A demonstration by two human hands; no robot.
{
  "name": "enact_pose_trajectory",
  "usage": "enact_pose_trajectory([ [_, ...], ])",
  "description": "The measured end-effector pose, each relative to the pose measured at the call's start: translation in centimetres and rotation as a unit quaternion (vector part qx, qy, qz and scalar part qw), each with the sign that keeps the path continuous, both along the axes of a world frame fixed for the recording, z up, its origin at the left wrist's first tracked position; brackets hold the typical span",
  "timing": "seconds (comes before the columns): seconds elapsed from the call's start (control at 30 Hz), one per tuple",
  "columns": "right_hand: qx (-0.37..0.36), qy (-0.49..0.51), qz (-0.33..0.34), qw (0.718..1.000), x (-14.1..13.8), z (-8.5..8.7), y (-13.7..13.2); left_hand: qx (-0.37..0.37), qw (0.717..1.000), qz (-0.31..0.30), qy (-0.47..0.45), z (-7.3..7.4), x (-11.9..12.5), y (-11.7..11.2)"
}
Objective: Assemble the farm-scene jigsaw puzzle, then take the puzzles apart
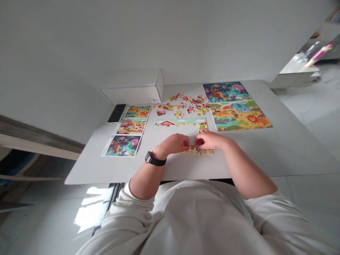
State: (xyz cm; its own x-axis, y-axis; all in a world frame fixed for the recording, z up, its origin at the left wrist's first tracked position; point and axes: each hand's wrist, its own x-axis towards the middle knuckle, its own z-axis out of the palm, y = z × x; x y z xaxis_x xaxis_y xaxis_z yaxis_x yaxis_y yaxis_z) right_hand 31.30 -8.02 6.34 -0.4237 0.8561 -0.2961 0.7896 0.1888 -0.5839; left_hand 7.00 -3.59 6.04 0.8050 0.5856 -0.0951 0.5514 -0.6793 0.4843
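Note:
My left hand, with a black watch on its wrist, is closed at the front of the table, its fingertips on a small yellow-edged jigsaw puzzle piece. Close beside it, my right hand pinches at the same short row of puzzle pieces. Curled fingers hide part of what each holds. One more yellow-edged piece lies just under my right hand. Beyond the hands is a joined strip of puzzle with a red barn roof and pale sky, running down at its right end.
Loose puzzle pieces are scattered behind the strip. Two finished-looking animal pictures lie at the right. On the left are a sheet with three small pictures and a dark phone. A white box stands at the back against the wall.

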Motion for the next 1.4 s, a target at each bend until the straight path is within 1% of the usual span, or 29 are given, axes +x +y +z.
enact_pose_trajectory([
  [0.1, 0.001, -0.007, 0.015, 1.0, -0.2, 0.0, -0.2, -0.007, 1.0, -0.001, -0.001, 0.0, -0.1, 0.0],
  [0.2, 0.003, -0.009, 0.016, 1.0, -0.3, 0.0, -0.2, -0.005, 1.0, -0.002, -0.002, -0.2, -0.1, 0.1],
  [0.37, -0.016, -0.005, 0.021, 1.0, -0.1, 0.2, -0.2, -0.019, 1.0, -0.011, -0.005, -0.5, 0.2, 0.1],
  [0.6, -0.018, 0.004, 0.005, 1.0, 0.6, 0.5, -0.2, -0.011, 1.0, 0.02, -0.001, -0.6, 0.6, -0.7],
  [0.7, -0.017, 0.004, 0.008, 1.0, 0.3, 0.4, -0.2, -0.009, 1.0, 0.018, -0.003, -0.5, 0.6, -0.9],
  [0.77, -0.014, 0.005, 0.015, 1.0, 0.2, 0.3, -0.1, 0.009, 1.0, 0.019, -0.008, -0.4, 0.3, -1.0],
  [0.8, -0.006, 0.006, 0.02, 1.0, 0.2, 0.2, -0.1, 0.026, 0.999, 0.021, -0.016, -0.3, 0.0, -1.1],
  [0.87, 0.033, 0.013, 0.019, 0.999, 0.5, 0.3, 0.0, 0.071, 0.996, 0.017, -0.042, -0.3, -0.7, -1.4],
  [0.97, 0.126, 0.036, -0.023, 0.991, 1.4, 0.7, -0.1, 0.113, 0.99, -0.015, -0.086, -0.4, -2.0, -2.2],
  [1.03, 0.175, 0.052, -0.049, 0.982, 2.1, 0.9, -0.5, 0.123, 0.987, -0.03, -0.103, -0.8, -2.6, -2.9],
  [1.1, 0.207, 0.058, -0.044, 0.976, 2.5, 0.9, -1.3, 0.132, 0.985, -0.031, -0.109, -1.6, -3.0, -3.5],
  [1.17, 0.235, 0.056, -0.019, 0.97, 2.5, 0.5, -2.4, 0.14, 0.984, -0.028, -0.106, -2.5, -3.0, -4.1],
  [1.27, 0.272, 0.06, 0.024, 0.96, 2.2, -0.8, -4.2, 0.153, 0.983, -0.02, -0.098, -3.7, -2.8, -4.5],
  [1.4, 0.31, 0.066, 0.04, 0.948, 1.8, -2.7, -5.5, 0.172, 0.98, -0.011, -0.102, -4.3, -2.5, -4.8],
])
